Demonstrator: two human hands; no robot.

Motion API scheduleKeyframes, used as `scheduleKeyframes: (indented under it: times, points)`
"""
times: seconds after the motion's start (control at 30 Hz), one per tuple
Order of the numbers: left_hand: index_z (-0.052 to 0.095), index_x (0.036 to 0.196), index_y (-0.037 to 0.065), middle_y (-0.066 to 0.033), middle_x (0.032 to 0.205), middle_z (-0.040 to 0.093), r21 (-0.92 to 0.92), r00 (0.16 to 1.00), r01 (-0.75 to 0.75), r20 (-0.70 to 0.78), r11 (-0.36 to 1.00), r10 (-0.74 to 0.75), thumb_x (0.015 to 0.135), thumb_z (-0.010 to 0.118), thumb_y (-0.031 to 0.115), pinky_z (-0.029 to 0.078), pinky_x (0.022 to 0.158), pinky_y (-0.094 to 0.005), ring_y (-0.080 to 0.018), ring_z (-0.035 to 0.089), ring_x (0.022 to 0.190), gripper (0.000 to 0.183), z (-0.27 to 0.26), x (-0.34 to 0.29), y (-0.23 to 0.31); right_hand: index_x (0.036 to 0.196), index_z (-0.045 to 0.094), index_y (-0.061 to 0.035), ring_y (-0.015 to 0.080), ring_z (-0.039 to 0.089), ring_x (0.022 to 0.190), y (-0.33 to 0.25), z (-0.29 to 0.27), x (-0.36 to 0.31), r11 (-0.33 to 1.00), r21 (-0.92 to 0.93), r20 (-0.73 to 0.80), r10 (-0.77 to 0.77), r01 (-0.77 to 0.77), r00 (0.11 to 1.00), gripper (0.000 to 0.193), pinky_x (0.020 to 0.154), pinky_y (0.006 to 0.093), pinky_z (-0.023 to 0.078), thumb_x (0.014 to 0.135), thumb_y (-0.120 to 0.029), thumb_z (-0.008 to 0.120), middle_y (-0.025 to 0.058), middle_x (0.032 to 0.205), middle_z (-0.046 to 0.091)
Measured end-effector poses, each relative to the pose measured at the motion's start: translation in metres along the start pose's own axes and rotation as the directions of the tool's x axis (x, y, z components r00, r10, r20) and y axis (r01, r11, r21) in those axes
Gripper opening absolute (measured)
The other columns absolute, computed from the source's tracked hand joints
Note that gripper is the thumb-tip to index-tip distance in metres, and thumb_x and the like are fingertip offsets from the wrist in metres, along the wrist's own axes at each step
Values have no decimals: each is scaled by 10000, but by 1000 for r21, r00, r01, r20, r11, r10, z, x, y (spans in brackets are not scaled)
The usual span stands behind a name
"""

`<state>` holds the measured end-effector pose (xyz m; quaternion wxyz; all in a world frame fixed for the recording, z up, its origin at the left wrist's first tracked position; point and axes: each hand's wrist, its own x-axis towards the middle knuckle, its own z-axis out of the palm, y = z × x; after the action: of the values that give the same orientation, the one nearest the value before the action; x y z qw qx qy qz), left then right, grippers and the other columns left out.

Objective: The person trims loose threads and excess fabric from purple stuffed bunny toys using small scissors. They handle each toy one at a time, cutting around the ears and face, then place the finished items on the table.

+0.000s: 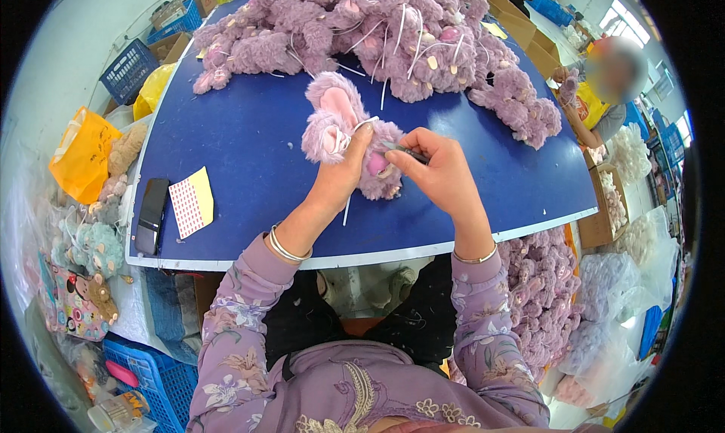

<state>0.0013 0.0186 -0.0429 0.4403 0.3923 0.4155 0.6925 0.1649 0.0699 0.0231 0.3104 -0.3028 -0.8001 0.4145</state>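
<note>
While the left hand grips it over the blue table, a purple fluffy toy with pink-lined ears sits near the table's middle, a white string hanging below it. The left fingers are closed around the toy, thumb uppermost. The right hand, at the toy's 3 o'clock, pinches a small dark tool between thumb and fingers, its tip at the fur; whether it touches, I cannot tell.

Taking the toy as the clock's centre, a big pile of similar toys with loose strings lies at 12 o'clock. Between 8 and 9 are a sticker sheet and a black phone.

Off the table, at 3 o'clock, a cardboard box holds pale fluffy pieces. Toward 4, clear plastic bags contain pale fluffy stuff. At 7 stands a blue basket, a pink object at its edge. At 9 is an orange-yellow bag, its contents unclear, and near 10 a blue crate.
</note>
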Motion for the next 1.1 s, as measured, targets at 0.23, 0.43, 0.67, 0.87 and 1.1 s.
scheduleKeyframes:
  times: [0.23,0.43,0.67,0.87,1.1]
  points:
    - [601,1054,22,-36,966,610,-70,997,-40,-65,997,36,992,517,236,481,719,-262,-93,567,859,238,4,1,-6,863,626,28,138,516,530,-3,4,0,992,-123,-181,-21,-2,983,245,513,302,417,830,-192,728,107,624,601]
    - [582,1173,10,-85,1102,631,51,1000,2,15,999,-2,1013,475,323,498,875,-297,-153,610,993,368,-4,1,-6,861,625,24,146,542,531,-11,0,-4,994,-111,-94,-10,0,996,233,513,309,428,830,-185,724,119,628,603]
    - [580,1170,3,-89,1108,632,25,1000,-2,13,1000,2,1010,484,316,497,875,-302,-159,611,1006,365,-1,-1,-3,842,630,26,186,571,528,-19,0,-7,984,-177,-67,-5,-7,998,260,511,323,431,835,-218,719,131,636,614]
    - [581,1179,9,-87,1116,629,49,1000,9,1,999,-9,1006,493,310,495,877,-297,-155,608,1013,358,-1,-2,-3,844,642,23,210,584,525,-19,1,-7,980,-199,-73,5,-19,997,267,510,335,434,832,-232,718,140,629,616]
    - [585,1177,13,-77,1116,628,49,1000,-8,2,999,8,1003,502,303,491,880,-294,-149,605,1016,348,0,-2,-3,848,646,28,220,588,527,-16,1,-6,983,-185,-81,-17,2,997,269,511,340,435,831,-231,717,148,634,620]
